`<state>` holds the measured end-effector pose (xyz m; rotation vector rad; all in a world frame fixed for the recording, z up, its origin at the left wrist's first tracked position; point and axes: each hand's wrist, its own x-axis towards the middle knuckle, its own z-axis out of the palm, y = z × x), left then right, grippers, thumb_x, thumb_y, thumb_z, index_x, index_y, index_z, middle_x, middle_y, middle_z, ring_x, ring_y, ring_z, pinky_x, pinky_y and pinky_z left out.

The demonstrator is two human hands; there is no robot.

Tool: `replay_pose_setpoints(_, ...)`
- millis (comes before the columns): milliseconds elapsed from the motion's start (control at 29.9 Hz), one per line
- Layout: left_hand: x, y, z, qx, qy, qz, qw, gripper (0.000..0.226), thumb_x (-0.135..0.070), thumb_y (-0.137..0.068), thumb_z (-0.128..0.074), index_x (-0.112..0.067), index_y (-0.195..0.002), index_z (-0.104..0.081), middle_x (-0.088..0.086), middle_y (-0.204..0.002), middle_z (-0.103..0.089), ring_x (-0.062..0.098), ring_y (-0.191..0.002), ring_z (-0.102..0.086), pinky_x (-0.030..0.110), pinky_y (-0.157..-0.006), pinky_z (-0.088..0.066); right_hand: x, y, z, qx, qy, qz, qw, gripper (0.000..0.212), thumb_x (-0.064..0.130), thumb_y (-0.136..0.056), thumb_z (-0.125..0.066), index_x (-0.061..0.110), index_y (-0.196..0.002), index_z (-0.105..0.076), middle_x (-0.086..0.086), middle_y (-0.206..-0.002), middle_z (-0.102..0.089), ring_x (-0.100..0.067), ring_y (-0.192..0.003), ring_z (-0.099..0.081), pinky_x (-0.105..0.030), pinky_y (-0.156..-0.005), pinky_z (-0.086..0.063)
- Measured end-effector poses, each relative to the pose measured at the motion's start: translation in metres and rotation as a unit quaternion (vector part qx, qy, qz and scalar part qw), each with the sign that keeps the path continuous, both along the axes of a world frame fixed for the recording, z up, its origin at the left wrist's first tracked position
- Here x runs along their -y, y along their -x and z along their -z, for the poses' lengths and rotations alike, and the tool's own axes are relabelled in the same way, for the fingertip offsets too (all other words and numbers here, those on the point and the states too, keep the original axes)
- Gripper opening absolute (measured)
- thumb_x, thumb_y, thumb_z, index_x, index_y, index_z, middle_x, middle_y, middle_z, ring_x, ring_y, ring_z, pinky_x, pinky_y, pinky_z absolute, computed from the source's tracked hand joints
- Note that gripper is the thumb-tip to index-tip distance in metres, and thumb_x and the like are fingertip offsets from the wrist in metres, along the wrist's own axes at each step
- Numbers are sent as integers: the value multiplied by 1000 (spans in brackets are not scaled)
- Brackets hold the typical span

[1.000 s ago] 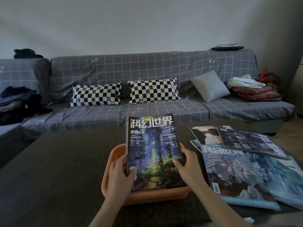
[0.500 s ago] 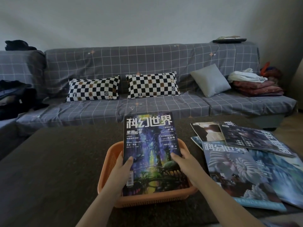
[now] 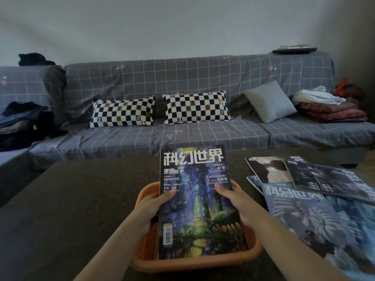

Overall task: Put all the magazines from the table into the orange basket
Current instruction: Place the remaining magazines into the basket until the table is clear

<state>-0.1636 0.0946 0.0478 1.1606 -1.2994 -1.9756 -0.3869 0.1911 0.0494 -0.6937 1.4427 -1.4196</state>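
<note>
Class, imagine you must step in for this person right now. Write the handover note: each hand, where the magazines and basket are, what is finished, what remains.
Left hand: grips the left edge of the glossy purple-and-green magazine.
Right hand: grips its right edge.
That magazine stands tilted, its lower end inside the orange plastic basket on the dark table, its top leaning out past the far rim.
Done: none visibly lying flat in the basket.
Left: lower and release this one, then move the spread of bluish magazines on the table to the right; at least four show, overlapping.
</note>
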Motion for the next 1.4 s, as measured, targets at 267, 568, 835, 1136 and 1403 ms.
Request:
replay_pose_setpoints(267, 1, -8, 0, -79, 89, -14, 993, 56, -29, -56, -88, -12, -105, -68, 20, -102, -73, 38, -91, -71, 45, -75, -58, -4, 1, -2, -21, 77, -10, 997, 37, 38, -69, -72, 20, -101, -69, -6, -104, -72, -25, -93, -69, -41, -85, -53)
replay_pose_setpoints(568, 23, -9, -19, -105, 221, 15, 970, 73, -35, -53, -93, -28, -119, -63, 6, -116, -71, 27, -105, -68, 36, -78, -58, 6, 11, -17, -27, 221, -22, 975, 51, 33, -59, -81, 24, -107, -68, -5, -102, -73, -24, -90, -70, -28, -67, -57)
replay_pose_setpoints(835, 33, -18, 5, -70, 250, 42, 965, 77, -33, -53, -94, -41, -120, -57, -1, -118, -68, 20, -108, -66, 27, -76, -58, 12, 13, 5, -55, 198, -80, 976, 89, 32, -58, -88, 30, -134, -42, 2, -118, -66, -17, -109, -62, -26, -79, -54)
replay_pose_setpoints(1136, 28, 4, 9, -78, 244, -47, 965, 82, -57, -35, -91, -43, -110, -61, -4, -108, -72, 18, -97, -71, 29, -67, -60, 24, 10, 12, 1, 183, -58, 981, 71, 33, -50, -91, 21, -114, -62, -8, -109, -70, -28, -100, -67, -33, -74, -56)
replay_pose_setpoints(1403, 27, 0, 13, -53, 240, -91, 965, 102, -63, -36, -88, -39, -127, -50, -2, -124, -63, 22, -107, -65, 39, -77, -59, 34, 10, -1, -41, 177, -76, 980, 68, 32, -54, -88, 17, -114, -61, -8, -111, -70, -27, -103, -66, -41, -85, -49)
